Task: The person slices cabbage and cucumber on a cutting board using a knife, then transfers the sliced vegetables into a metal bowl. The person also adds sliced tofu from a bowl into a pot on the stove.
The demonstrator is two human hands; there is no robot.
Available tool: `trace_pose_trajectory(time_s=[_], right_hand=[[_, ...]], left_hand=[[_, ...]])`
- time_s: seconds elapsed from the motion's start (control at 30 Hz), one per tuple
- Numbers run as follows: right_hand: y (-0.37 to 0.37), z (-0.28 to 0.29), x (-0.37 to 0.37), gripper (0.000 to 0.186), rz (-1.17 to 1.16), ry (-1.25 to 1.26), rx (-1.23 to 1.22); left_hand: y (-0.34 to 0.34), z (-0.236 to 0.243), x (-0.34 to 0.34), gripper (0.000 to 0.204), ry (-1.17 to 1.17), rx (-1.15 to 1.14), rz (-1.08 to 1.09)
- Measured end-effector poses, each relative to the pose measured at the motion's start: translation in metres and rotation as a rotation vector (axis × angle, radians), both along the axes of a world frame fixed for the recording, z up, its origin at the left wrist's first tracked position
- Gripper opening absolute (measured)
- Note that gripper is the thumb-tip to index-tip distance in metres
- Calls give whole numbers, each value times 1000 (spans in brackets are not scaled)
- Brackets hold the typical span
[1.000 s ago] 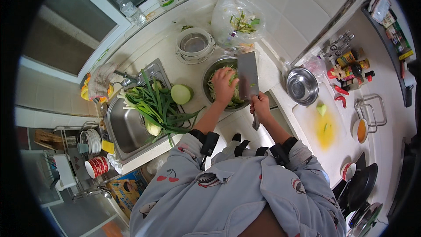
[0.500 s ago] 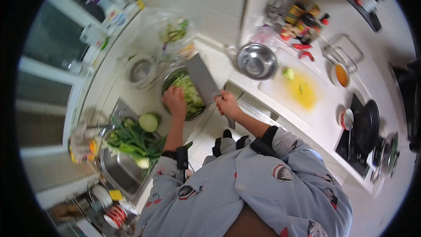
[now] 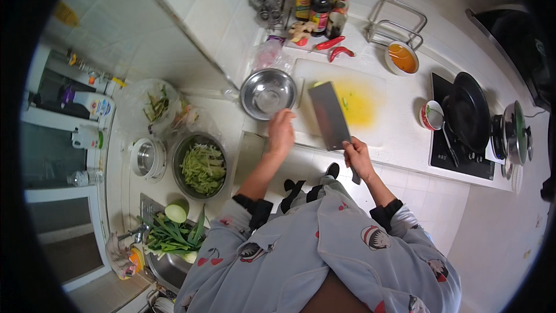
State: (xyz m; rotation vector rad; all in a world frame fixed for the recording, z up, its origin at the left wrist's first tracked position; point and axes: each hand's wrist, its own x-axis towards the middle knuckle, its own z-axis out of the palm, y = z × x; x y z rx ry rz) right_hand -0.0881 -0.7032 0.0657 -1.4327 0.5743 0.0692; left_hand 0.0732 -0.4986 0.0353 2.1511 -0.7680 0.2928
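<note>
My right hand [image 3: 358, 159] is closed round the handle of a broad cleaver [image 3: 331, 117]. Its blade reaches over the near part of a white cutting board [image 3: 373, 86], which has a yellow patch and small green scraps. Partly hidden behind the blade tip is a pale green vegetable piece [image 3: 317, 84]. My left hand [image 3: 280, 134] hovers at the counter edge, just in front of an empty steel bowl [image 3: 268, 94], fingers loosely stretched and nothing seen in them. To the left, a larger steel basin [image 3: 222, 149] holds shredded green vegetable [image 3: 202, 168].
Red chilies [image 3: 330, 44], ginger [image 3: 303, 30] and sauce bottles [image 3: 320, 14] stand behind the board. At right are a bowl of orange liquid [image 3: 402, 58] and a black pan [image 3: 467, 113] on the stove. Leafy greens [image 3: 174, 236] and a cut round gourd [image 3: 176, 211] lie by the sink [image 3: 168, 269].
My view has turned toward the right. The left hand has left the shredded vegetable in the basin, and the cleaver has moved from the basin to over the cutting board.
</note>
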Motion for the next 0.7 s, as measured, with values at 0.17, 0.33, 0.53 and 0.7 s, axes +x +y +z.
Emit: trace_pose_trajectory(time_s=[0.17,0.33,0.53,0.7], right_hand=[[-80,-38,-33,13,-345,94,59],[-142,-74,-37,14,-317,108,118],[-153,-101,-13,13,-197,122,260],[-125,-112,7,15,-104,145,282]], left_hand=[[-135,-27,9,50,257,381,-313],[-210,-55,25,60,355,448,-215],[-216,-81,38,61,437,364,-191],[-210,-93,39,62,630,129,-102]])
